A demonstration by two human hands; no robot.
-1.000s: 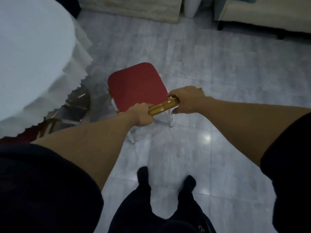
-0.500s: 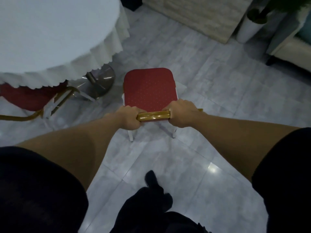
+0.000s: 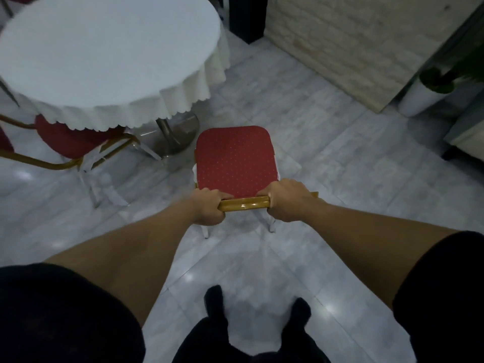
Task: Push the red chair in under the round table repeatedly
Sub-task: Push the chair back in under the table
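The red chair (image 3: 235, 159) has a dotted red seat, a gold top rail and white legs. It stands on the tiled floor to the right of the round table (image 3: 104, 56), fully outside the white tablecloth. My left hand (image 3: 208, 206) is closed around the left end of the gold rail. My right hand (image 3: 289, 200) grips the right end. The table's metal pedestal base (image 3: 174, 134) shows just left of the seat.
A second red chair (image 3: 70, 142) with a gold frame is tucked under the table at the left. A beige stone wall (image 3: 353, 45) and a white plant pot (image 3: 419, 98) stand at the right. A sofa edge (image 3: 468, 132) is far right. My feet are below the chair.
The view has swung so the table and chair sit more centrally, and the chair is turned to face square ahead. Both hands keep their grip on the rail.
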